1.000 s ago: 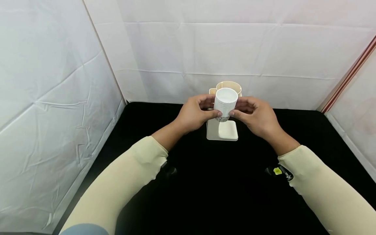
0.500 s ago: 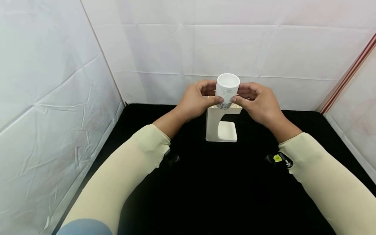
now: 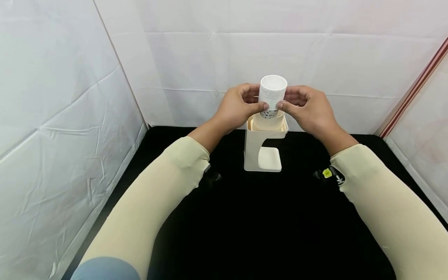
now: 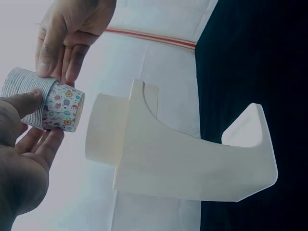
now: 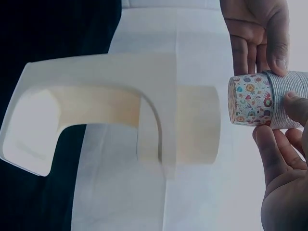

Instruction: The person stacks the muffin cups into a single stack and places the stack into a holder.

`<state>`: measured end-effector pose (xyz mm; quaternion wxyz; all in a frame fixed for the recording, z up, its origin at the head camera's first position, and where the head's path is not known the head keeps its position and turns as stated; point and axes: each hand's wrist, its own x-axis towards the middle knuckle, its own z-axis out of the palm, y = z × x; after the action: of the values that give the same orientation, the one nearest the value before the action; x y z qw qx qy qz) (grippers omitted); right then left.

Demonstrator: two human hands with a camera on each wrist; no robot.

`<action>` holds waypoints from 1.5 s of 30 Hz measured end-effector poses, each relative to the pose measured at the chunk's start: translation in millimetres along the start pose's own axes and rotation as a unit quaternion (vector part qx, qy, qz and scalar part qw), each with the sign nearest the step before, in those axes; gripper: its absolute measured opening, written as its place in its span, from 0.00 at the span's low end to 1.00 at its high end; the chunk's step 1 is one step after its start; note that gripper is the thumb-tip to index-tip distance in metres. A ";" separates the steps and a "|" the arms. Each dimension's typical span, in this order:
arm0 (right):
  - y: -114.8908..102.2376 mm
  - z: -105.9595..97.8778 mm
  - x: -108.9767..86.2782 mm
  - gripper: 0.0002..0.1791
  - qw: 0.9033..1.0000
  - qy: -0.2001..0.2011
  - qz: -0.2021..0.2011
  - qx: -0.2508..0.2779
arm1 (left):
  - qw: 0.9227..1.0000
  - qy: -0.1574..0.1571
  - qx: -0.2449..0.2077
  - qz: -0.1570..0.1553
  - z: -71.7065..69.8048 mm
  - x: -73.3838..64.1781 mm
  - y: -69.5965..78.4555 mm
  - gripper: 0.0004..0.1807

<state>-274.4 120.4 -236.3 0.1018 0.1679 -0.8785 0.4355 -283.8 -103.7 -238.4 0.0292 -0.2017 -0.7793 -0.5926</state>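
A stack of paper cups (image 3: 272, 95), white with a floral print showing on the lowest cup, is held upright between both hands. The left hand (image 3: 240, 102) grips its left side, thumb in front and fingers behind. From the right, the right hand (image 3: 308, 107) grips it the same way. Just below the stack stands a cream cup dispenser (image 3: 252, 149), with a round collar (image 4: 106, 129) on top and a flat base tray (image 3: 269, 158). In the right wrist view a small gap separates the printed cup bottom from the collar (image 5: 199, 125).
The dispenser stands near the back of a black-covered table (image 3: 266, 217). White cloth walls (image 3: 182, 58) rise behind and at both sides. A dark wrist camera (image 3: 212, 177) hangs under the left forearm, another dark device (image 3: 329, 174) under the right.
Both hands have lifted the cup stack up and away from in front of the dispenser. It is now above the collar, and the dispenser's upper part has come into view.
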 end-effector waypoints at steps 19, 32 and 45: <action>20.8 20.6 18.8 0.25 0.999 0.016 0.020 -0.023 | 0.988 0.046 0.144 -0.024 6.1 15.3 -18.1 0.28; 29.3 26.2 17.2 0.25 0.999 -0.002 0.036 -0.041 | 0.977 0.036 0.209 -0.035 11.0 10.7 -22.2 0.35; 33.5 28.9 16.5 0.27 0.999 0.001 0.036 -0.034 | 0.973 0.027 0.221 -0.057 8.7 10.3 -22.6 0.37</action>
<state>-303.5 112.8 -272.8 0.0926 0.1318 -0.8984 0.4086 -299.5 -97.6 -258.6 0.0603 -0.1299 -0.8999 -0.4120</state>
